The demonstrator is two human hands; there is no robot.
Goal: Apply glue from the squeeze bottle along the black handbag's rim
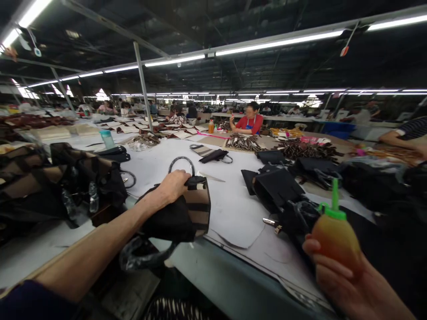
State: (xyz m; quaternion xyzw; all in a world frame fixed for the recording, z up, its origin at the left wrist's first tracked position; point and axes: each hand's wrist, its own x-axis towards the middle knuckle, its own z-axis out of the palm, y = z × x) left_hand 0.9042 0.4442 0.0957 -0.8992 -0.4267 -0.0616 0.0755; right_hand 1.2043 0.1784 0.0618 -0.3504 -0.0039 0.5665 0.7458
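My left hand [175, 185] is closed on the top edge of a black and tan bag [173, 218] at the front edge of the white-covered table. One round, wrapped handle stands up behind the hand, and another hangs at the bag's near side. At the lower right my right hand [336, 275] holds a squeeze bottle [336, 238] upright, with amber liquid inside and a green cap and nozzle. The left fingertips are partly hidden at the bag's edge.
Black and tan bags [90, 178] crowd the left, and black bags [280, 186] lie at the right. Scissors [211, 177] and a striped bag piece [208, 152] lie beyond my left hand. A person in red [250, 121] sits across the table. A turquoise-lidded cup [107, 139] stands back left.
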